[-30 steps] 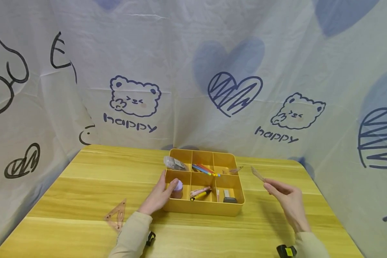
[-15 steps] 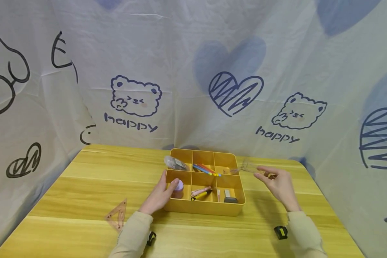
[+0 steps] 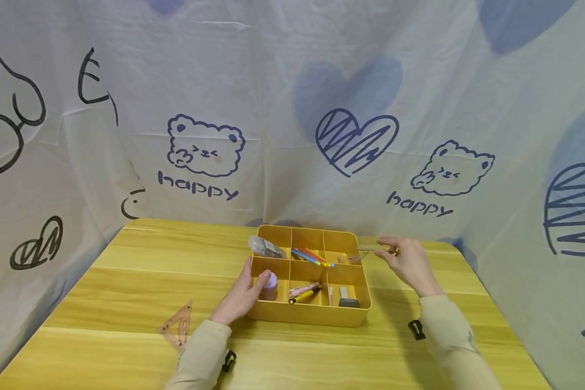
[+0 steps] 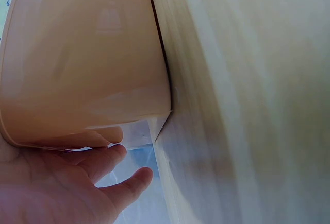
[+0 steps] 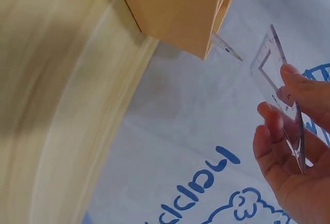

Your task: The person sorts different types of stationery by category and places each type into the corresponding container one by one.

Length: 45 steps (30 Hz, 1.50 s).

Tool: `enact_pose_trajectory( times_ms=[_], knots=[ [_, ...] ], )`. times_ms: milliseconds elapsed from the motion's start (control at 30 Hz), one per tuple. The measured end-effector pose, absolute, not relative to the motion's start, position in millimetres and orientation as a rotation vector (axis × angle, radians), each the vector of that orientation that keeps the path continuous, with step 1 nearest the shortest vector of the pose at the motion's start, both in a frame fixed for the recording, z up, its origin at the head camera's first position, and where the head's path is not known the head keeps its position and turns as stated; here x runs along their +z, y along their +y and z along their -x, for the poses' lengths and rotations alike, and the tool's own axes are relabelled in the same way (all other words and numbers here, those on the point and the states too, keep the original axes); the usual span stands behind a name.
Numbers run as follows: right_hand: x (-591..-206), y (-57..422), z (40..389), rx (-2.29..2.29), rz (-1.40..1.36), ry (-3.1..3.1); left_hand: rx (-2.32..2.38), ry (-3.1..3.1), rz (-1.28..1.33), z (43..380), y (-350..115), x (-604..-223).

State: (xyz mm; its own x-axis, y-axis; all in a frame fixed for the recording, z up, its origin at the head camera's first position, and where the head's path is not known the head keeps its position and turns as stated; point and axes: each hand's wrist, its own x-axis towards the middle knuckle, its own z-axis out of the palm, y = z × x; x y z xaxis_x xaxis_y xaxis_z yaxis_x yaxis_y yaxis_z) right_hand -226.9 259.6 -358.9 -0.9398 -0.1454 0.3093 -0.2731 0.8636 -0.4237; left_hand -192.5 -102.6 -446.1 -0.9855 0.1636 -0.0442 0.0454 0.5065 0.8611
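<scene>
My left hand (image 3: pixel 242 295) grips the left wall of a yellow six-compartment organizer box (image 3: pixel 304 314), thumb over the rim. The left wrist view shows fingers along the outside of its wall (image 4: pixel 87 54). My right hand (image 3: pixel 409 262) pinches a clear set square (image 5: pixel 277 46) between thumb and fingers. It is held in the air just off the box's back right corner. Another clear pointed ruler (image 5: pixel 227 46) pokes out over the back right compartment's edge. A pinkish set square (image 3: pixel 164 327) lies on the table left of the box.
Inside the box are a plastic-wrapped item (image 3: pixel 265 247), colored pens (image 3: pixel 306 255), a purple-lidded jar (image 3: pixel 270 287), yellow and pink pens (image 3: pixel 303 294) and a grey-and-white eraser (image 3: pixel 347 301). A printed curtain (image 3: pixel 283 108) hangs behind the wooden table (image 3: pixel 102 303).
My right hand has moved left and slightly away from me with the clear set square, nearer the box's back right corner. My left hand and the box have stayed put.
</scene>
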Motion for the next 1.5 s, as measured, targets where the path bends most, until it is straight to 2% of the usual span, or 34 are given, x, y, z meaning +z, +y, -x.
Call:
enact_pose_trajectory(
  times_ms=[633, 1133, 1500],
  knots=[
    [-354, 236, 256, 0.506, -0.568, -2.960, 1.532, 2.623, -0.239, 194, -103, -449],
    [-364, 220, 268, 0.334, -0.626, -2.999, 1.557, 2.611, -0.245, 193, -103, -448],
    [-366, 222, 261, 0.387, -0.562, -2.891, 1.571, 2.611, -0.262, 194, -104, -448]
  ],
)
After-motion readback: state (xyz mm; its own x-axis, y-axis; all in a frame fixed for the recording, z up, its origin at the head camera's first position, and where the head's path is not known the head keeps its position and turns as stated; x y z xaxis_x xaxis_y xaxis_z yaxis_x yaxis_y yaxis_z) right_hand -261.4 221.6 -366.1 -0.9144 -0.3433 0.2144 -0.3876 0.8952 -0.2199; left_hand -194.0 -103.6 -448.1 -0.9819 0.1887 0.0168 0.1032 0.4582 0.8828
